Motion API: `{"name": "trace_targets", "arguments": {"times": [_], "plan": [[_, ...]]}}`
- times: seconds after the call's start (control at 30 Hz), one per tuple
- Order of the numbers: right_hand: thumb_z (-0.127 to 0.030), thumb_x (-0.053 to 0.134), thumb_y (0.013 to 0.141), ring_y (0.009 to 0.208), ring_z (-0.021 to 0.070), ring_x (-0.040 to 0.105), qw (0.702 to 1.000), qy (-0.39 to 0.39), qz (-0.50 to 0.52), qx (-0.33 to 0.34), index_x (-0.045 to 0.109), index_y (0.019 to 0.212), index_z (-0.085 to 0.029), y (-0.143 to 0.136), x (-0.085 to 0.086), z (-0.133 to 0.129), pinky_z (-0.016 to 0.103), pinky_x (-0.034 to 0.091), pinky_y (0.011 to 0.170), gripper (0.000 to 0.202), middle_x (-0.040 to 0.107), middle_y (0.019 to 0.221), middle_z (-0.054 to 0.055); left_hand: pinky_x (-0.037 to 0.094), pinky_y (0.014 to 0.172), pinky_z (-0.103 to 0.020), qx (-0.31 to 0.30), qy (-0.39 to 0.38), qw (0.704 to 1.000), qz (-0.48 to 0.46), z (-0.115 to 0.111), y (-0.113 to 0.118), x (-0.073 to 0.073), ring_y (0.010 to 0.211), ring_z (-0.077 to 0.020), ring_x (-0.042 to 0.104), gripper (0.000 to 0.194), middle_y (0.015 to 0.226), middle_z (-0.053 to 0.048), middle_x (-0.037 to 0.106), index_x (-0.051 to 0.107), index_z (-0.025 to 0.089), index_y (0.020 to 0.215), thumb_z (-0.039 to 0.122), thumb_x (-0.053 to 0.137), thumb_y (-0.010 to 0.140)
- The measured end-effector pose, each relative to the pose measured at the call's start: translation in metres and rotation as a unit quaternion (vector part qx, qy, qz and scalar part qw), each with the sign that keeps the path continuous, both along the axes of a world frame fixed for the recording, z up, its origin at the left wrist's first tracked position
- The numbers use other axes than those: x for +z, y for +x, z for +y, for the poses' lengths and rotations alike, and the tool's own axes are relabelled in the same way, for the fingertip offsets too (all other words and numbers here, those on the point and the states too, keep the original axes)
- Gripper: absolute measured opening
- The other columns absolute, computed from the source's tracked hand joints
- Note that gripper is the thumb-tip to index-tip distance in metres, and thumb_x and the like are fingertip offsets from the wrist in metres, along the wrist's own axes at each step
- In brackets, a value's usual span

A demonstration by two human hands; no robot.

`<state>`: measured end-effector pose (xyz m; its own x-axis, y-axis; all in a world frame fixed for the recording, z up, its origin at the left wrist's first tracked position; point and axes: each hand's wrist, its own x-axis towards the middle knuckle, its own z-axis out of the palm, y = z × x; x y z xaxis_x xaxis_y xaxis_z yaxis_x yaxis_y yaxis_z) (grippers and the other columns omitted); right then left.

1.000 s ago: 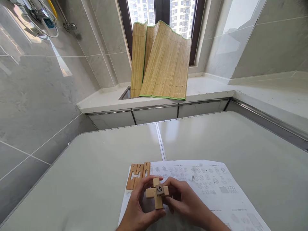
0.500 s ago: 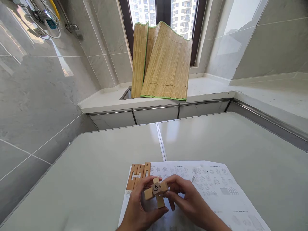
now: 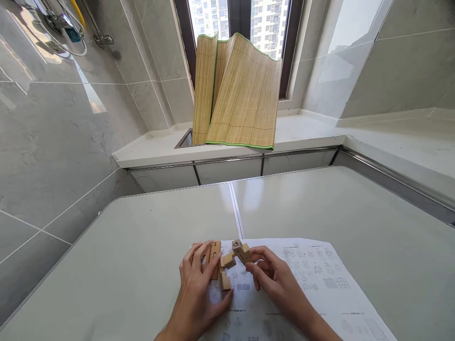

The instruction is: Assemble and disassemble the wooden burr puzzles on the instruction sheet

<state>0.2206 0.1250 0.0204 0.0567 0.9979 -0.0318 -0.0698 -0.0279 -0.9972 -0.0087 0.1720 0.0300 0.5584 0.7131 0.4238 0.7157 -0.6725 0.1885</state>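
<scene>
My right hand [image 3: 273, 272] pinches a notched wooden puzzle piece [image 3: 245, 254] between thumb and fingertips. A dark curled mark shows on the end of that piece. My left hand [image 3: 199, 279] curls round more notched wooden puzzle pieces [image 3: 225, 280], one upright and one slanting toward the right hand's piece. Whether the slanting one touches the right hand's piece I cannot tell. Left fingers cover most of the flat slotted wooden pieces; the flat piece marked 2 [image 3: 215, 248] still shows beside them.
Under both hands lies a large white sheet [image 3: 302, 303] printed with small diagrams. It rests on a pale table [image 3: 142, 265] with a seam down its middle. Beyond the table, a folded bamboo mat [image 3: 245, 94] leans on the window ledge [image 3: 305, 128]. Tiled walls flank the table.
The cross-shaped cluster of wooden pieces has come apart. My right hand has lifted the marked piece up and away; my left hand has shifted left, over the flat pieces.
</scene>
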Motion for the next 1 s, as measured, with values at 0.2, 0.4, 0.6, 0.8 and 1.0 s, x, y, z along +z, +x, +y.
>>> {"name": "trace_targets", "arguments": {"times": [0.2,0.4,0.6,0.8,1.0], "plan": [[-0.066,0.064,0.097,0.061,0.0138,0.057,1.0,-0.002,-0.017,0.011,0.067,0.114,-0.02,-0.002,0.0,0.0,0.029,0.044,0.061,0.049,0.069,0.096,0.004,0.048,0.111,-0.064,-0.015,-0.021,1.0,-0.014,0.001,-0.002,-0.002,0.148,-0.0417,0.039,0.063,0.158,-0.016,0.049,0.053,0.03,0.152,0.027,0.071,0.091],[-0.064,0.063,0.099,0.06,0.0147,0.059,0.999,0.001,-0.039,0.037,0.066,0.11,-0.02,-0.003,0.002,-0.003,0.028,0.043,0.058,0.046,0.067,0.082,0.001,0.049,0.112,-0.059,-0.039,-0.043,0.994,-0.094,0.001,-0.001,0.002,0.143,-0.036,0.046,0.023,0.143,-0.013,0.062,0.068,0.027,0.121,0.026,0.066,0.098],[-0.05,0.067,0.1,0.061,0.0125,0.058,0.991,0.005,-0.009,0.134,0.066,0.105,-0.02,-0.004,0.01,-0.006,0.026,0.045,0.059,0.03,0.067,0.082,0.0,0.053,0.109,-0.055,-0.052,-0.08,0.986,-0.134,0.0,0.001,0.006,0.133,-0.032,0.054,0.012,0.13,-0.01,0.068,0.07,0.028,0.107,0.022,0.063,0.1],[-0.053,0.07,0.097,0.061,0.0122,0.055,0.99,0.006,0.0,0.143,0.063,0.103,-0.02,-0.009,0.009,-0.009,0.026,0.044,0.06,0.035,0.059,0.073,-0.003,0.058,0.1,-0.049,-0.037,-0.025,0.991,-0.125,0.0,0.004,0.01,0.123,-0.0308,0.06,0.005,0.121,-0.01,0.069,0.069,0.025,0.095,0.021,0.07,0.092],[-0.06,0.066,0.095,0.064,0.0159,0.052,0.998,-0.019,-0.064,-0.023,0.06,0.088,-0.022,-0.001,0.006,-0.002,0.028,0.042,0.058,0.04,0.061,0.074,0.001,0.058,0.095,-0.047,-0.061,0.061,0.994,-0.071,-0.007,0.01,0.016,0.12,-0.0315,0.062,0.013,0.119,-0.01,0.07,0.064,0.024,0.082,0.013,0.07,0.083]]}}
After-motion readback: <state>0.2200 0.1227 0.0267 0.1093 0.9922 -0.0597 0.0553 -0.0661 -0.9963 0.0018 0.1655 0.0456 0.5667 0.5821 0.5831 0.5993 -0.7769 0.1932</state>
